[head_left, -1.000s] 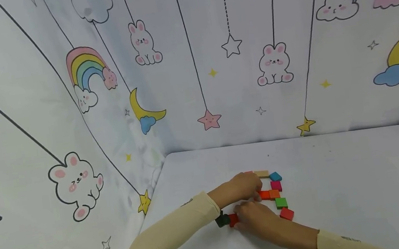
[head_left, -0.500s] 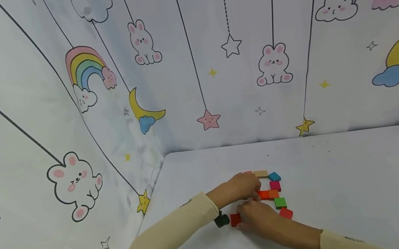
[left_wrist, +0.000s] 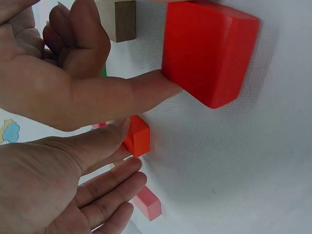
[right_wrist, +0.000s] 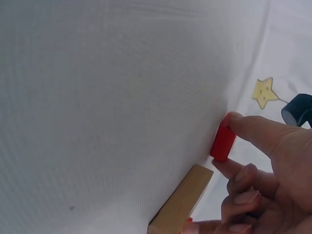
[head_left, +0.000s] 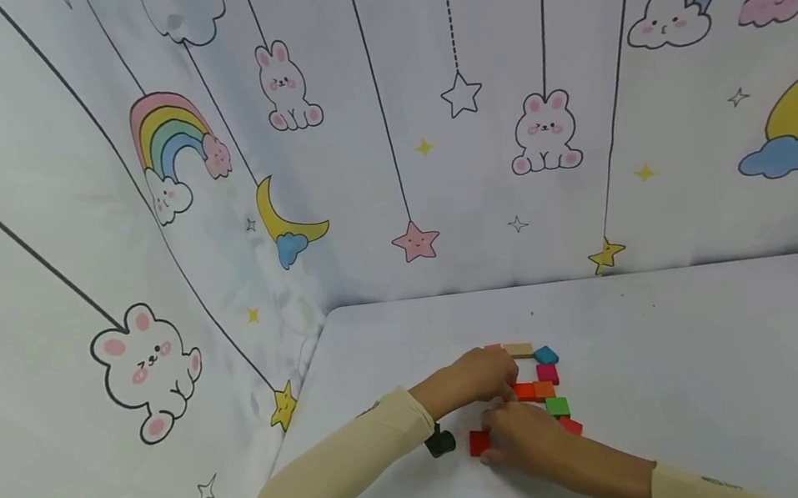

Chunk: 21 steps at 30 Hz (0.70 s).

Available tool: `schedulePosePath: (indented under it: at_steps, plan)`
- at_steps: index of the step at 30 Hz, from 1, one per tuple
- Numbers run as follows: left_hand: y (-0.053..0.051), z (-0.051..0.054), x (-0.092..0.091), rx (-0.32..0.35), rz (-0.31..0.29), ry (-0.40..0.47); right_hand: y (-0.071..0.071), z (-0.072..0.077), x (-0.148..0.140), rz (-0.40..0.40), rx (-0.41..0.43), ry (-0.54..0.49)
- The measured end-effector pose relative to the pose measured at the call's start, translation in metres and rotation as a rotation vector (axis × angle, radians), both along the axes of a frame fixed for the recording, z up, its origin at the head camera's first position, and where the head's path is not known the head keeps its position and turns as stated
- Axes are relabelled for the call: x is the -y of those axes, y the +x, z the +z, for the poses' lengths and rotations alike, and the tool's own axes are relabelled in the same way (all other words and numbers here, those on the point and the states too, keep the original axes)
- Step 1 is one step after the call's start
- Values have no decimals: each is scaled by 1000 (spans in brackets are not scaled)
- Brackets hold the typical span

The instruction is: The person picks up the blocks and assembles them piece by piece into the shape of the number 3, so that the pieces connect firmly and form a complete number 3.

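Note:
My right hand [head_left: 525, 434] pinches a red square wooden block [right_wrist: 224, 139] between thumb and index finger, low over the white tabletop. In the left wrist view that red block [left_wrist: 207, 53] looks large and close, its thickness visible. Just beyond, my left hand [head_left: 479, 375] pinches an orange-red block [left_wrist: 139, 136] with thumb and index finger, its other fingers [left_wrist: 117, 187] stretched out. To the right of that block lies an orange block [head_left: 544, 390]. A pink block [left_wrist: 147, 204] lies beside the left fingertips. The palm side of both hands is hidden in the head view.
Several blocks form a bent row: tan [head_left: 518, 350], blue [head_left: 546, 355], magenta [head_left: 547, 373], green [head_left: 558, 406] and red [head_left: 572, 425]. Near the right fingers a plain wooden block [right_wrist: 183, 200] stands. Dark wrist cameras [head_left: 440, 443] sit by the wrists. White printed cloth hangs behind.
My right hand has slid a little to the right with the red block, away from the dark wrist camera. My left hand stays almost in place. The head view has shifted slightly.

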<state>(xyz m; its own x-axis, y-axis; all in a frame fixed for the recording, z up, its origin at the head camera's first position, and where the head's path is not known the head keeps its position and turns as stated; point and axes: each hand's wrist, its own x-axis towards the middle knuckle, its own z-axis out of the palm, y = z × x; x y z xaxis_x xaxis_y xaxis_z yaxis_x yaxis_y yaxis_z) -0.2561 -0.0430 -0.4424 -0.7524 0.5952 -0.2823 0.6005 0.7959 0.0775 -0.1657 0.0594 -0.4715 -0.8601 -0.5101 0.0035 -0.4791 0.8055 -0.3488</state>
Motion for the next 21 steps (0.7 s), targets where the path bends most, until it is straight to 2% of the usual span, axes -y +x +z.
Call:
schedulePosePath:
  at_steps: [4, 13, 21]
  plan:
    - [-1, -2, 0, -2, 0, 8, 1, 1, -4, -6, -7, 7]
    - [-4, -4, 1, -23, -21, 7, 0, 2, -13, -63, 61, -9]
    - [-3, -5, 3, -20, -29, 33, 4, 4, -22, -62, 70, -49]
